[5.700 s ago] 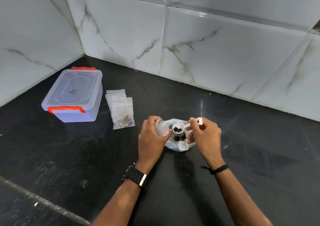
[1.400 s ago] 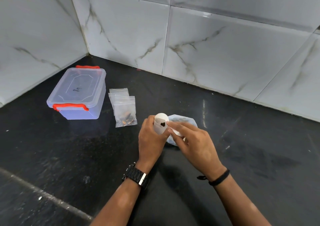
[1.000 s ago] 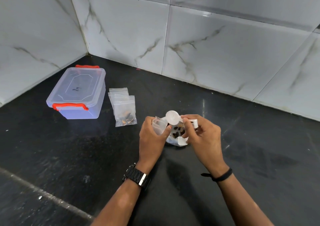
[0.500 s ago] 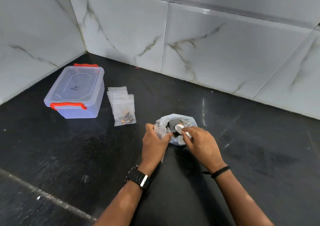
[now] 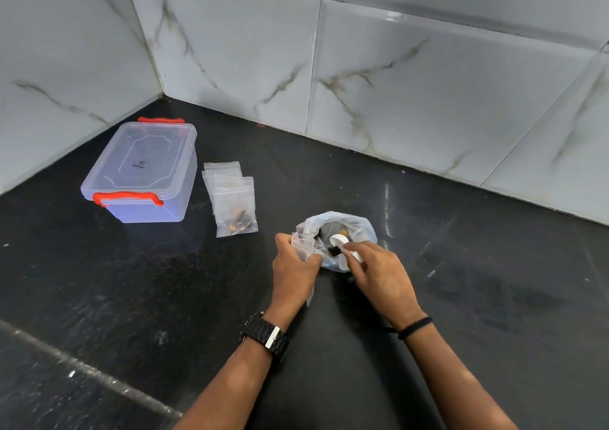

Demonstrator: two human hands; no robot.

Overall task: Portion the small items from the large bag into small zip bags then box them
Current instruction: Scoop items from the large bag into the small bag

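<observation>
The large clear bag (image 5: 357, 227) of small dark and brown items lies open on the black counter. My left hand (image 5: 295, 273) grips a small clear zip bag (image 5: 303, 245) with its mouth held open, right beside the large bag. My right hand (image 5: 379, 273) pinches the handle of a white scoop (image 5: 337, 241), whose bowl dips inside the large bag. A stack of small zip bags (image 5: 232, 195) lies to the left, the top one holding a few items. A clear box with red latches (image 5: 141, 172), lid closed, stands further left.
Marble-patterned tiled walls (image 5: 395, 77) meet in a corner behind the box. The black counter (image 5: 494, 281) stretches to the right and toward me. A pale seam line (image 5: 82, 370) crosses the counter at the lower left.
The scoop was lifted out of the large bag and tipped at the small bag's mouth, then lowered back into the large bag, where it now sits. My left hand keeps its hold on the small bag.
</observation>
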